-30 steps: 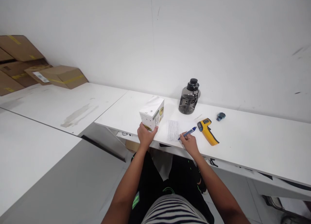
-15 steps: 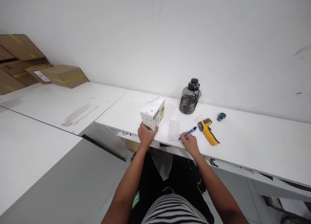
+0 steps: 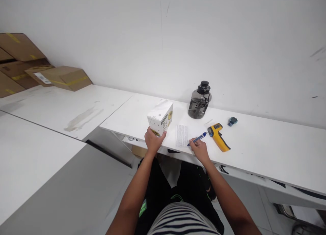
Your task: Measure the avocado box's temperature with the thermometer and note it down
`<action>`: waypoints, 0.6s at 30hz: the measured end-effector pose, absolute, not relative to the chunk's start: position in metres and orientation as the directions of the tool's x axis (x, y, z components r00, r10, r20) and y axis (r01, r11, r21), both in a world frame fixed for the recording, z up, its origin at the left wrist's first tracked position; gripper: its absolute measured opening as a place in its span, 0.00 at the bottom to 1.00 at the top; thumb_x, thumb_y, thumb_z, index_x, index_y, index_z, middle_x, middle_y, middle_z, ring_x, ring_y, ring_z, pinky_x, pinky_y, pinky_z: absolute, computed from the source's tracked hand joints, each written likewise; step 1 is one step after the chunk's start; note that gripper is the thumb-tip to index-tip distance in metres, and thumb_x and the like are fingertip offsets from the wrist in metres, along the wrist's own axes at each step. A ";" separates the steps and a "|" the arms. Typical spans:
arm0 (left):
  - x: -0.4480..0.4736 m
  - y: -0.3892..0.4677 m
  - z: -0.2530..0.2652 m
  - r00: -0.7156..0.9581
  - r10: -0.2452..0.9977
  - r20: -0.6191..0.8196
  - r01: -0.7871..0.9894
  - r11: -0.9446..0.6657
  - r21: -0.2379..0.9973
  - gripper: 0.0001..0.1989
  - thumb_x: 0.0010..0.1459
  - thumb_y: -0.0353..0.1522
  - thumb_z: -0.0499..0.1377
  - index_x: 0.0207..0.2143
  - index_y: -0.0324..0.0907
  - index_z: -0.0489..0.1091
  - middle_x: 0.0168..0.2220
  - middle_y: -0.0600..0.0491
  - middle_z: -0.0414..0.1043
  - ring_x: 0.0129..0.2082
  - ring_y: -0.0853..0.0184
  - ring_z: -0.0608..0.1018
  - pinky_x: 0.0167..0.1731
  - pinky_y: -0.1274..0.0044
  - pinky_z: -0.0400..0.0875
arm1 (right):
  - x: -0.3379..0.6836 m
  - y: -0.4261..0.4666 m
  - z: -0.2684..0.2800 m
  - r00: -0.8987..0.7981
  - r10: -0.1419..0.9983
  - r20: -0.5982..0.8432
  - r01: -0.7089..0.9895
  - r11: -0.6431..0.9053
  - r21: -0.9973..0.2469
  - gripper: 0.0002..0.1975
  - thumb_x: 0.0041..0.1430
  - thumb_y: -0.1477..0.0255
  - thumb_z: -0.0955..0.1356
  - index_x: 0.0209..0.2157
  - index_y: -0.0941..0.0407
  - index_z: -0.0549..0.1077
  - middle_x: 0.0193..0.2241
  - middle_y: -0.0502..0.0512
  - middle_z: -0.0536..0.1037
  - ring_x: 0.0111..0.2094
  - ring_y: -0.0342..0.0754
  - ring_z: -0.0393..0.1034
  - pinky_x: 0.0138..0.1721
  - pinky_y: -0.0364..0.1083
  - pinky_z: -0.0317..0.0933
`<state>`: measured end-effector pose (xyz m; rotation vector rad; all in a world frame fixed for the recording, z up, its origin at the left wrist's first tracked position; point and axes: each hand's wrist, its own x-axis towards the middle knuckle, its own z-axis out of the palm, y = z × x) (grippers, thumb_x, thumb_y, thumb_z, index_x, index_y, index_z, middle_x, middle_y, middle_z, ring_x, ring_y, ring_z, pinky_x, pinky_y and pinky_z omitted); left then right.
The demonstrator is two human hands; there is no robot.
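Observation:
My left hand (image 3: 153, 141) grips the lower end of a white printed box (image 3: 160, 116), which stands tilted at the table's front edge. In my right hand (image 3: 199, 149) is a blue pen (image 3: 200, 137), pinched between the fingers, its tip low by the right edge of a sheet of paper (image 3: 181, 135). The sheet is covered in small lines of writing and lies flat between both hands. Just right of the pen, a yellow infrared thermometer (image 3: 219, 137) rests on its side.
A dark translucent water bottle (image 3: 199, 101) stands near the wall behind the paper. A wristwatch (image 3: 232, 121) lies beyond the thermometer on the white table (image 3: 270, 146). Taped cardboard boxes (image 3: 68, 78) are stacked at the far left. Below the tabletop runs an open shelf.
The view has shifted very slightly. Both hands keep their hold on the box and the pen, with hardly any movement.

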<state>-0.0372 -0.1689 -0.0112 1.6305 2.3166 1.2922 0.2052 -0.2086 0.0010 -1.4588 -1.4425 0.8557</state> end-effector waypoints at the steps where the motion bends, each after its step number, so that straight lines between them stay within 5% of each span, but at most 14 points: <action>1: -0.037 -0.169 -0.011 -0.451 0.789 0.417 0.769 0.106 0.631 0.38 0.44 0.49 0.65 0.52 0.38 0.61 0.46 0.39 0.73 0.48 0.46 0.75 0.46 0.59 0.69 | 0.205 -0.209 0.002 0.084 0.990 0.110 0.377 0.071 -0.923 0.18 0.55 0.54 0.65 0.25 0.55 0.72 0.15 0.48 0.68 0.20 0.47 0.66 0.26 0.45 0.61; 18: -0.037 -0.167 -0.016 -0.443 0.778 0.445 0.779 0.088 0.621 0.39 0.45 0.48 0.65 0.54 0.37 0.60 0.46 0.37 0.73 0.49 0.46 0.75 0.49 0.58 0.68 | 0.204 -0.210 0.006 0.095 0.987 0.127 0.396 0.079 -0.915 0.19 0.55 0.53 0.65 0.25 0.55 0.73 0.14 0.49 0.70 0.19 0.48 0.66 0.26 0.45 0.61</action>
